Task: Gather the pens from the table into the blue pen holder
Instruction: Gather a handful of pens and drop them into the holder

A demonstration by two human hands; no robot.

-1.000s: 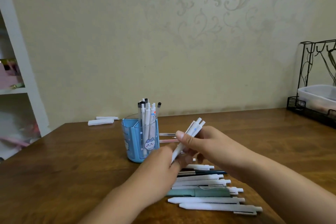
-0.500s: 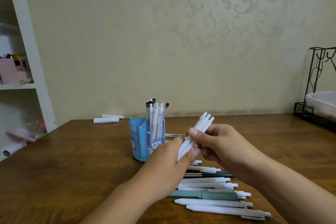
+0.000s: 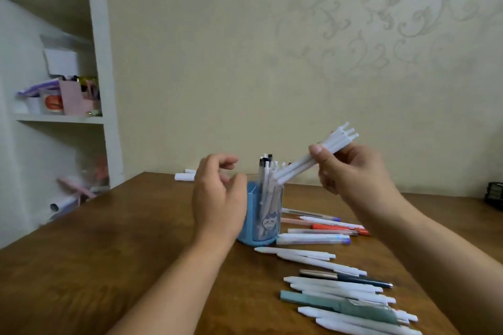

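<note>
The blue pen holder [image 3: 268,226] stands mid-table with several pens upright in it. My right hand [image 3: 351,171] grips a bundle of white pens [image 3: 313,160], tilted with their tips just above the holder's right rim. My left hand [image 3: 217,198] hovers against the holder's left side, fingers apart and empty, hiding part of the holder. Loose pens [image 3: 337,288] lie in a row on the table to the right and in front of the holder, mostly white, with a red one [image 3: 337,227] and a dark one among them.
The brown wooden table [image 3: 109,266] runs to a beige wall. Two white pieces [image 3: 185,176] lie at the table's far edge. A white shelf unit [image 3: 81,90] with clutter stands at left. A black wire rack [image 3: 494,196] shows at the right edge.
My left hand has let go of the pen bundle and moved left beside the holder. My right hand has lifted the bundle up over the holder. The camera has tilted down and closer.
</note>
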